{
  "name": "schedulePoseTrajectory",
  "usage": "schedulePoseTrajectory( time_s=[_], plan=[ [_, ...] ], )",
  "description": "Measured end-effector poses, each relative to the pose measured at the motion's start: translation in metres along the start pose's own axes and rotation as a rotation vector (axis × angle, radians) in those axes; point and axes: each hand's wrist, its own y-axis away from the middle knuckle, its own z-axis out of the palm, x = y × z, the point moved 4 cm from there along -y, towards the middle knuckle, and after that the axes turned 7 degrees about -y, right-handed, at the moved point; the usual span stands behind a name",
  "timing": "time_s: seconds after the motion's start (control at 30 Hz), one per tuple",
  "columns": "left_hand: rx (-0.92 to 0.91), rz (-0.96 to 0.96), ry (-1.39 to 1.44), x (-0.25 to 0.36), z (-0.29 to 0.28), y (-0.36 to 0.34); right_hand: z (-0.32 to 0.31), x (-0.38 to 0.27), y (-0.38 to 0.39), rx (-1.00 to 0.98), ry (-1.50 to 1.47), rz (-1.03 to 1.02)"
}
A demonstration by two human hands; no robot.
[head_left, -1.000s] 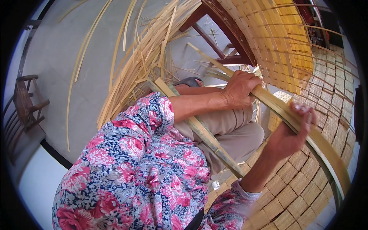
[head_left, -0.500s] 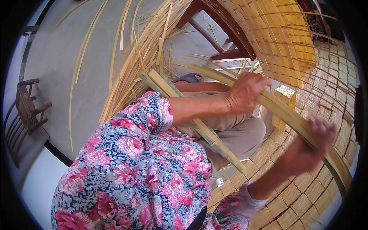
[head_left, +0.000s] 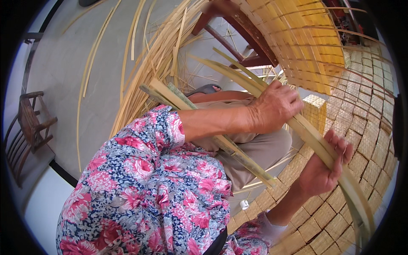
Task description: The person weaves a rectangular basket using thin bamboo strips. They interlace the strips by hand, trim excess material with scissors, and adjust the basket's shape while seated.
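Long bamboo strips [head_left: 312, 136] run slantwise from the upper middle down to the lower right. My left hand [head_left: 276, 106] is closed over them near their upper part, where two ends spread apart. Farther down, my right hand [head_left: 325, 170] grips the same strips from beneath, fingers curled up around the edge. Beyond it the strips bend downward, with a gap between their layers. Thicker split bamboo pieces [head_left: 250, 165] lie across my lap, passing beneath my left forearm. What my left palm presses on is hidden.
A heap of thin bamboo slivers [head_left: 144, 80] covers the floor ahead. At the upper right stands a large woven bamboo piece [head_left: 306, 38] with loose strips sticking out, beside a dark red wooden stool [head_left: 250, 32]. Woven blocks [head_left: 357, 114] line the right; a wooden chair [head_left: 32, 123] stands left.
My right hand has moved left and slightly down, closer to my left hand. The strips' lower end has swung left and downward. My left hand stays nearly in place.
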Motion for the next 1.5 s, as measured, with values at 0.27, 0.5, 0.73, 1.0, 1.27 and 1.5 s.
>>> schedulePoseTrajectory(
  time_s=[0.27,0.5,0.73,1.0,1.27,1.5],
  plan=[
    [-0.065,0.257,-0.259,-0.006,-0.021,-0.006,-0.078,-0.009,0.04,0.09,-0.513,-0.045],
    [-0.191,0.496,-0.431,-0.021,-0.03,-0.001,-0.151,0.062,0.087,0.431,-0.714,0.276],
    [-0.109,0.601,-0.604,0.018,-0.036,-0.016,-0.116,0.012,0.121,0.157,-0.086,0.665],
    [-0.294,0.684,-0.536,0.073,-0.004,0.01,0.036,0.022,-0.023,-0.341,0.696,0.34],
    [-0.357,0.813,-0.525,0.116,-0.001,0.026,0.117,0.077,-0.05,-0.831,0.378,0.828],
    [-0.275,0.949,-0.214,0.12,-0.035,0.033,0.089,0.063,-0.036,-0.644,0.35,0.764]
  ],
)
